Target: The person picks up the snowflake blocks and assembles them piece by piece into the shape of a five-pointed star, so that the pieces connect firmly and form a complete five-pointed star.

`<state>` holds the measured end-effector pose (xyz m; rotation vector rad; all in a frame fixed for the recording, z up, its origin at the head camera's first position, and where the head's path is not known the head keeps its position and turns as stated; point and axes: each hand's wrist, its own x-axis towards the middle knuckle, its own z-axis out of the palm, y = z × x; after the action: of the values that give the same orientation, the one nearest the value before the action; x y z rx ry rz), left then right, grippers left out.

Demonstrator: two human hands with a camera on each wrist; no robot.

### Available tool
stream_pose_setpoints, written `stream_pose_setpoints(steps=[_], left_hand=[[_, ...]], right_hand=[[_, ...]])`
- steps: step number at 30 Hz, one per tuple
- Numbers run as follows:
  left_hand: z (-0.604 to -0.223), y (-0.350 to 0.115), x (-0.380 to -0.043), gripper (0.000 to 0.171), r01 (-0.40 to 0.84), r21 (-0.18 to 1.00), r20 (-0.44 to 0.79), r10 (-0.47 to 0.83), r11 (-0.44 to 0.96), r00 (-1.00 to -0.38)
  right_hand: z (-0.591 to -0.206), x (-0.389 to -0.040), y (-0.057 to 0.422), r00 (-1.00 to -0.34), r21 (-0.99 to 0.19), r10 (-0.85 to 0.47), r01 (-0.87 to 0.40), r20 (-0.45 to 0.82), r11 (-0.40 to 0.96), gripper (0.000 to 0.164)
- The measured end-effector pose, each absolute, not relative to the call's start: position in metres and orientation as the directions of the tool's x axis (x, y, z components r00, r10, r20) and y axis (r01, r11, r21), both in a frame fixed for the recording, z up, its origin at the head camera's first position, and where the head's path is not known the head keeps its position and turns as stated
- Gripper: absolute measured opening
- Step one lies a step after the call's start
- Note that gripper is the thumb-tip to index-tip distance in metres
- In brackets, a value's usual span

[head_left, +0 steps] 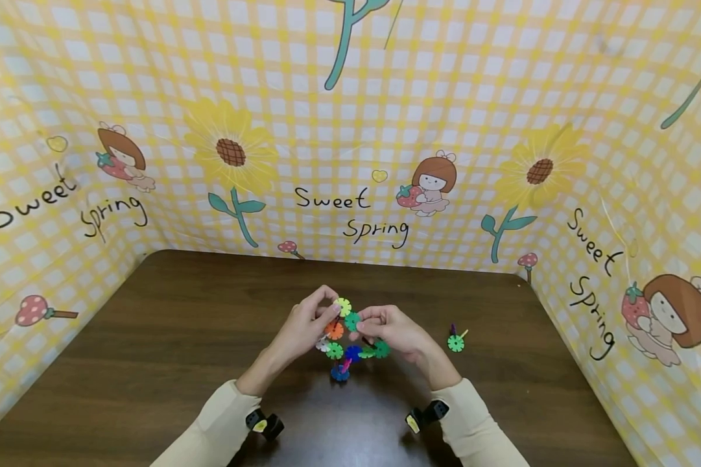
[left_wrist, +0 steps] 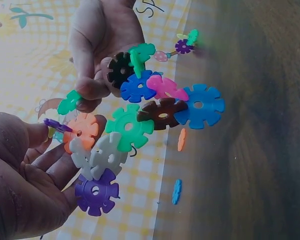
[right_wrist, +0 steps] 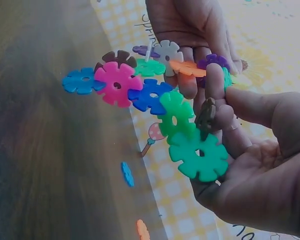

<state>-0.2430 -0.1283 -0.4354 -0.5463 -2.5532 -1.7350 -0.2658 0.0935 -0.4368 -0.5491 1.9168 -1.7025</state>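
A curved chain of notched plastic snowflake discs hangs between both hands, above the table. My left hand point(head_left: 303, 327) pinches a purple disc point(left_wrist: 57, 125) beside the orange disc point(left_wrist: 82, 133); a yellow disc point(head_left: 343, 306) shows at its fingertips. My right hand point(head_left: 393, 332) pinches a green disc point(right_wrist: 227, 78) between thumb and forefinger, right at the purple one. A brown disc point(right_wrist: 206, 116) lies against the right fingers, joined to a larger green disc point(right_wrist: 198, 156). Pink point(right_wrist: 118, 84) and light blue point(left_wrist: 199, 106) discs stick out at the chain's lower point.
A small joined cluster with a green disc point(head_left: 455, 343) sits on the dark wooden table point(head_left: 152, 363), right of the right hand. A loose orange disc point(left_wrist: 182, 140) and blue disc point(left_wrist: 177, 192) appear beyond the chain. Checked cloth point(head_left: 350, 130) walls the table's back and sides.
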Motion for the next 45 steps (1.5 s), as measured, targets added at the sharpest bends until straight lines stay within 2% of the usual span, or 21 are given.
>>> stream_pose_setpoints(steps=[11,19,29,33,37,45], left_hand=[[-0.434,-0.126,-0.242,0.010,0.316,0.888,0.219,0.297,0.334,-0.930],[-0.433,-0.122,-0.239,0.006,0.338,0.873,0.242,0.289,0.350,-0.926],[-0.426,-0.118,-0.239,0.008,0.380,0.846,0.266,0.322,0.375,-0.909],[-0.425,-0.120,-0.241,0.006,0.364,0.844,0.252,0.307,0.393,-0.918],[-0.427,-0.123,-0.241,0.007,0.334,0.844,0.216,0.304,0.419,-0.928],[-0.433,-0.127,-0.242,0.007,0.323,0.844,0.217,0.277,0.429,-0.936]], right_hand=[[-0.435,-0.267,0.092,-0.765,-0.987,-0.624,0.136,-0.158,0.084,0.029],[-0.434,-0.267,0.091,-0.751,-0.989,-0.645,0.139,-0.137,0.048,0.021],[-0.430,-0.272,0.095,-0.755,-0.990,-0.644,0.138,-0.123,0.027,0.019],[-0.430,-0.275,0.092,-0.761,-0.993,-0.639,0.100,-0.113,0.057,0.019],[-0.432,-0.278,0.091,-0.775,-0.989,-0.621,0.030,-0.115,0.146,0.021],[-0.442,-0.294,0.098,-0.864,-0.909,-0.503,-0.214,0.006,0.357,0.017]])
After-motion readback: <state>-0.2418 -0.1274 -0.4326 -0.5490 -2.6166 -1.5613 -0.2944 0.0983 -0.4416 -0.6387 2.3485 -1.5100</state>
